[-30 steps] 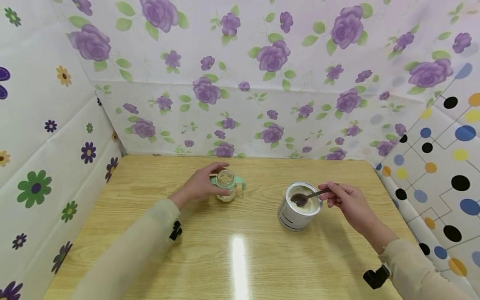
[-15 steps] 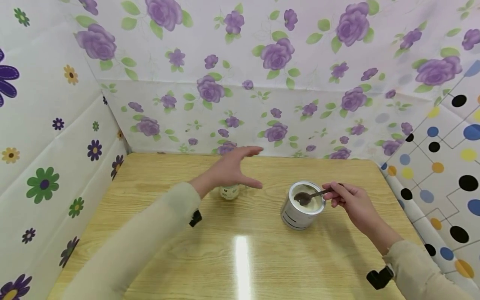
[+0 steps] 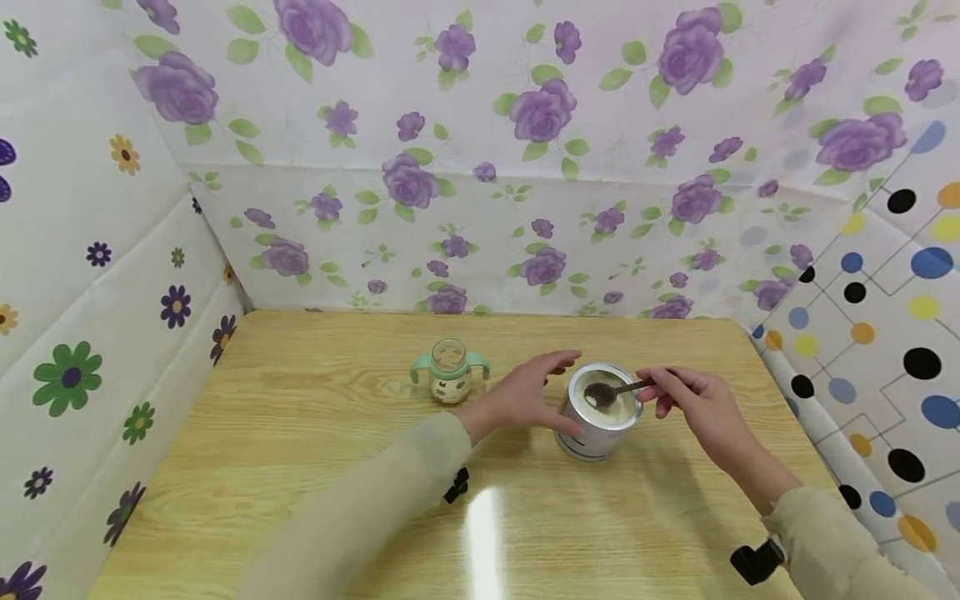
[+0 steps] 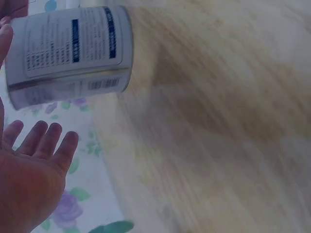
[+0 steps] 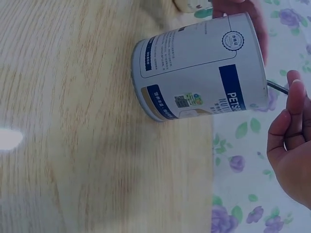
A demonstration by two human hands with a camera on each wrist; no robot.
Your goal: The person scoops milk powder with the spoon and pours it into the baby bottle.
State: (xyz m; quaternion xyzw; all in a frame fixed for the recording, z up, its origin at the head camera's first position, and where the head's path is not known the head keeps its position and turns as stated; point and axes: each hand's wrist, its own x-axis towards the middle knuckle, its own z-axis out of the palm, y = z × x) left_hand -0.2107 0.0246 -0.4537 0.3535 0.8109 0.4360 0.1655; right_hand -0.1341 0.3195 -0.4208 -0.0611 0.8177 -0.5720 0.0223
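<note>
Tin [image 3: 597,412] of powder, open, upright right of centre on table [image 3: 315,467]; spoon [image 3: 611,391] dips in, pinched by right hand [image 3: 693,404]. Left hand [image 3: 525,398], fingers spread, holds nothing, just beside tin. Hazard: a nudge may tip it and spill powder. Handled bottle [image 3: 450,372] stands apart.

The head view looks down over the table [image 3: 315,467]; both close wrist views share the can [image 4: 68,48].
</note>
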